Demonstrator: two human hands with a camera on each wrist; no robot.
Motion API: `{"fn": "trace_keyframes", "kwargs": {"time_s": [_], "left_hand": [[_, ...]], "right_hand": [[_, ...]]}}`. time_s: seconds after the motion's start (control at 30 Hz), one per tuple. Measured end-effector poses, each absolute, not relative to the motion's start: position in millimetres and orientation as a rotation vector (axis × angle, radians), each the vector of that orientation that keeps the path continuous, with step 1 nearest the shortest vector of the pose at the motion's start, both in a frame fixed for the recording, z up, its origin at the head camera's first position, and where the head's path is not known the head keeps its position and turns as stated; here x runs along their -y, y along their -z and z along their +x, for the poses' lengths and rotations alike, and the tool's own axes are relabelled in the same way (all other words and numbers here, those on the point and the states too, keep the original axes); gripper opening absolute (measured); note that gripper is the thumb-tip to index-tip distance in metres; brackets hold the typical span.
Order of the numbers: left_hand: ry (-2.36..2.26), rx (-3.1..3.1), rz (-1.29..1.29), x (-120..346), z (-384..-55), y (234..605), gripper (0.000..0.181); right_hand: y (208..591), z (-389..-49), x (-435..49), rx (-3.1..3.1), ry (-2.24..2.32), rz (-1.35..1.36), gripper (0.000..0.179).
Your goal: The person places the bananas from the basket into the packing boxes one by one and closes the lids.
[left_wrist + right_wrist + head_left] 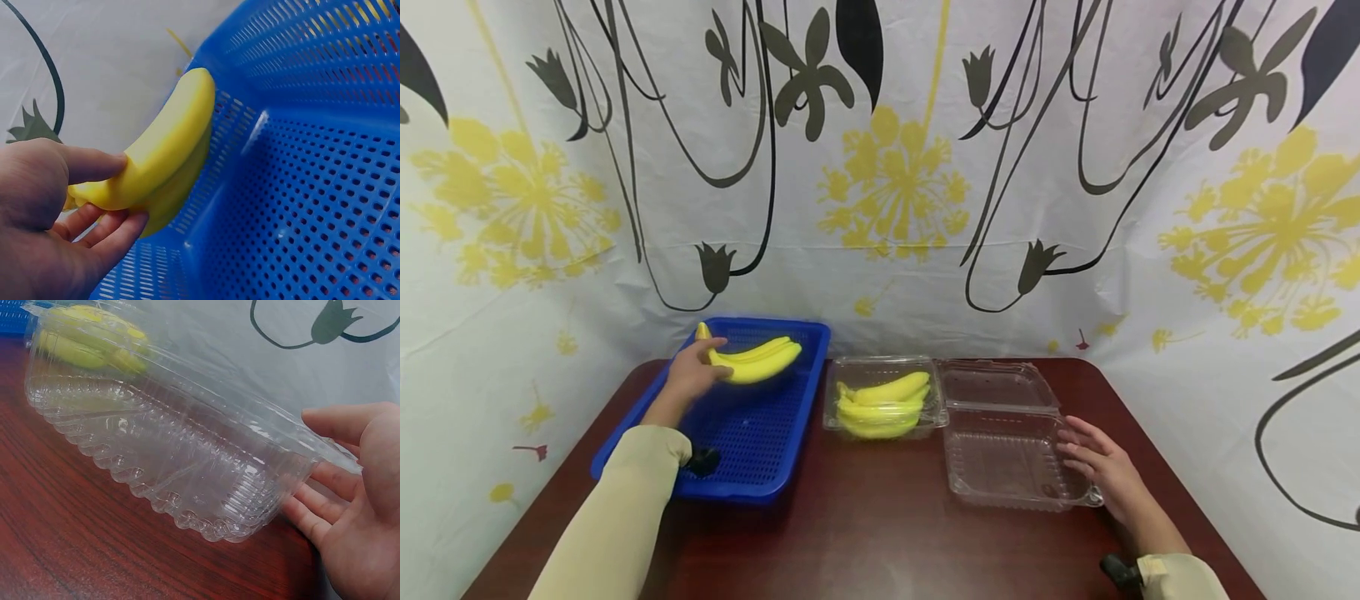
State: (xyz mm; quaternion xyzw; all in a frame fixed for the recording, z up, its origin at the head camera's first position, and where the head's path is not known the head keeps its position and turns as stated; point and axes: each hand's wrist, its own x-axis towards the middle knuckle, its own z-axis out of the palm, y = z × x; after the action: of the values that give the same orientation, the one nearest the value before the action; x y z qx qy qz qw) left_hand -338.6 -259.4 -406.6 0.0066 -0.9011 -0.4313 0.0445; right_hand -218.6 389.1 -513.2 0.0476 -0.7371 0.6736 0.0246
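A bunch of yellow bananas is hanging at the far end of a blue perforated basket, where the left grip is pinching it by the stem end, thumb on one side and fingers on the other. Whether the bunch is touching the basket wall cannot be told. Beneath it, the basket's slatted floor is showing bare.

Just beside the basket, a closed clear container is holding a second bunch, visible through the plastic. To its right, touching or nearly so, an open clear container is sitting with nothing in its tray, its hinged lid lying back on the far side. The right grip is standing wide at that tray's right edge, the fingers touching its outer wall.

A dark red bench is carrying all three containers, and a flower-printed cloth is hanging behind.
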Motion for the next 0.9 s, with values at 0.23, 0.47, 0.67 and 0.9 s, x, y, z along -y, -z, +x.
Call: {"fn": "trace_keyframes", "kwargs": {"time_s": [0.23, 0.47, 0.67, 0.9], "left_hand": [[1.262, 2.690, -0.038, 253.6, -337.2, 391.1, 0.059], [1.201, 2.673, -0.118, 242.3, -333.2, 372.4, 0.057], [1.189, 2.656, -0.165, 230.2, -328.4, 361.7, 0.056], [1.279, 2.622, -0.229, 216.2, -322.3, 354.3, 0.058]], "right_hand": [[512.7, -219.4, -387.0, 2.296, -2.103, 0.203, 0.054], [513.0, -221.8, -384.6, 2.350, -2.057, 0.239, 0.053], [513.6, -221.0, -383.7, 2.440, -1.989, 0.228, 0.055], [513.9, -219.3, -383.1, 2.487, -1.987, 0.227, 0.058]]}}
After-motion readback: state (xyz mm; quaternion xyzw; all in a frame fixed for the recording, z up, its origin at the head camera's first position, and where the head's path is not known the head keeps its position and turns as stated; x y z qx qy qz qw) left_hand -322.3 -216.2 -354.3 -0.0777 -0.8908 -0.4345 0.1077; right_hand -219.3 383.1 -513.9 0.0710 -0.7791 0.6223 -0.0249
